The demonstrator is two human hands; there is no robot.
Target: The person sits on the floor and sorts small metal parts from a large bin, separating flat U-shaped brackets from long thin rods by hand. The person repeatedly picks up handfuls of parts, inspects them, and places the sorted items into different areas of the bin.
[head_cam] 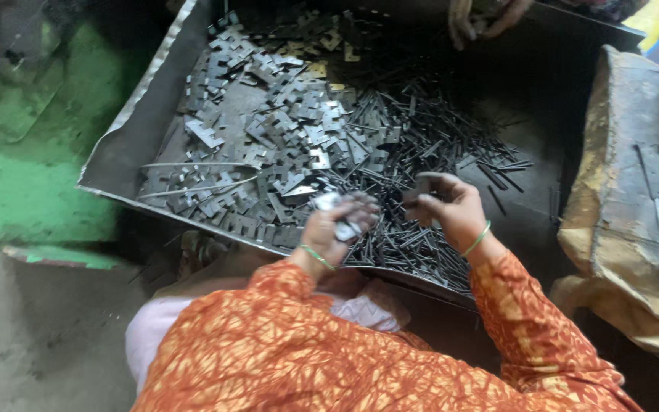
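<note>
Your view is dim overall, with soft daylight falling from about ten o'clock. The tray [127,130] rim glints along its left edge, and the plates [268,145] catch pale highlights. Toward one o'clock the tray sinks into deep shadow. Your left hand [337,225] smears with motion blur; your right hand [448,206] is only slightly sharper. The frame's corners look soft and murky.

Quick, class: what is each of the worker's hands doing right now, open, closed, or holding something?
Left hand: closed on small metal hinge plates.
Right hand: fingers pinched together over the pile of pins; contents cannot be told.
</note>
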